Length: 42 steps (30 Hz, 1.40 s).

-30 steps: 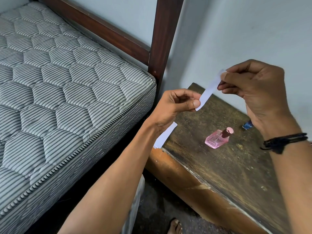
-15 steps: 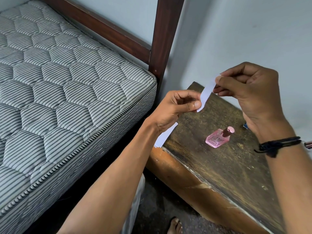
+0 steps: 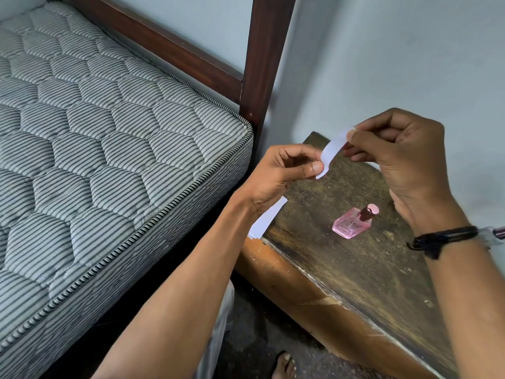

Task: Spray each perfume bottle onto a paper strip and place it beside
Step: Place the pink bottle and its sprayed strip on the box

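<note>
At the bottom edge, only the toes of your foot [image 3: 284,363] show on the dark floor [image 3: 259,337]; the frame cuts off the rest. Your left arm [image 3: 169,296] reaches in above it and hides part of a pale trouser leg [image 3: 222,318].

To the right runs the table [image 3: 355,283], its worn top dark and its near end lost past the lower right. A black band [image 3: 442,239] circles your right wrist. Just behind it, at the right edge, a clear thing [image 3: 496,233] with a metallic tip peeks out, mostly hidden by the wrist and too cut off to name.

The pink bottle [image 3: 352,222] stands on the table with its cap [image 3: 371,210] on, between your two wrists and touching neither hand. The lettering on its face is too small to read. At the table's left corner a stack [image 3: 266,220] of white paper overhangs the edge. Your left wrist covers its far end, so the sheets cannot be counted.

Farther up, your left hand [image 3: 278,173] pinches the lower end of the strip [image 3: 332,149] between thumb and forefinger, the other fingers curled. Your right hand [image 3: 401,149] pinches the upper end the same way, and its thumb covers that tip. The strip bows between them in the air over the table's far part, well apart from the bottle.

Behind stand the post [image 3: 265,64] and the striped mattress [image 3: 109,146], then the wall [image 3: 410,50].
</note>
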Each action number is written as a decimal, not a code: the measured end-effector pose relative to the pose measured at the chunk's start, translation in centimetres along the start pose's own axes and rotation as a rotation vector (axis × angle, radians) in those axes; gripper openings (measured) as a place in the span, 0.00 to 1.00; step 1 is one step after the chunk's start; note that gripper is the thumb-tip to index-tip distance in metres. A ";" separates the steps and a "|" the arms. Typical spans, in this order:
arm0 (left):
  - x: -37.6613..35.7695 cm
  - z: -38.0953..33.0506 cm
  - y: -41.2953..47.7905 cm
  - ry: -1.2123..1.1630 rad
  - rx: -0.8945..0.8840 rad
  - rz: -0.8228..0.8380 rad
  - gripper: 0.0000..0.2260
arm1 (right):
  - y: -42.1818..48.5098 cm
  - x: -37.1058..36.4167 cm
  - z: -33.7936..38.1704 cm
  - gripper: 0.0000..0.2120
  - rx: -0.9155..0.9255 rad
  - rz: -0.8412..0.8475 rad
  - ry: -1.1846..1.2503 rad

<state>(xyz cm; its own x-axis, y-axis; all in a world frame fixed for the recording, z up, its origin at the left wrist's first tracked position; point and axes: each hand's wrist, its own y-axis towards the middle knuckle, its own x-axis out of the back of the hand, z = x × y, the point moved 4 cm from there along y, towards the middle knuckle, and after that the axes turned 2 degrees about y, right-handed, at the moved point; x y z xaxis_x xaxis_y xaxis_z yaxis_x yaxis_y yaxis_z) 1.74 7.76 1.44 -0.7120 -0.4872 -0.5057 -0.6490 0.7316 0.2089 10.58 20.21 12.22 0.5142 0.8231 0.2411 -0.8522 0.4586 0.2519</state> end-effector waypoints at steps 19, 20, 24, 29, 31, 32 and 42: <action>0.1 0.2 0.2 0.077 0.032 -0.007 0.09 | -0.3 1.0 0.5 0.05 0.131 -0.029 -0.034; 0.1 0.2 0.2 0.077 0.031 -0.011 0.09 | -0.1 1.1 0.6 0.04 0.137 -0.033 -0.038; 0.3 0.4 0.2 0.060 0.038 -0.032 0.07 | -0.1 0.9 0.6 0.07 0.164 -0.016 -0.091; 0.3 0.3 0.2 0.068 0.037 -0.022 0.08 | -0.2 1.1 0.2 0.06 0.189 -0.016 -0.120; 0.2 0.4 0.3 0.074 0.039 -0.014 0.07 | -0.2 1.2 0.0 0.05 0.193 -0.021 -0.129; 0.3 0.5 0.3 0.075 0.040 -0.015 0.07 | -0.2 1.2 0.0 0.05 0.197 -0.014 -0.137; 0.3 0.8 0.4 0.109 0.039 -0.006 0.06 | -0.2 1.3 -0.7 0.09 0.183 0.014 -0.130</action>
<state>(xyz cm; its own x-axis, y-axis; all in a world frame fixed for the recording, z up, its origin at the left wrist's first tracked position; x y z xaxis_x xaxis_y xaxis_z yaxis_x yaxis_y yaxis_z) 1.51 8.28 0.76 -0.7344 -0.5394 -0.4119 -0.6441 0.7453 0.1722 11.33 21.47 11.81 0.5204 0.7737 0.3613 -0.8337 0.3689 0.4109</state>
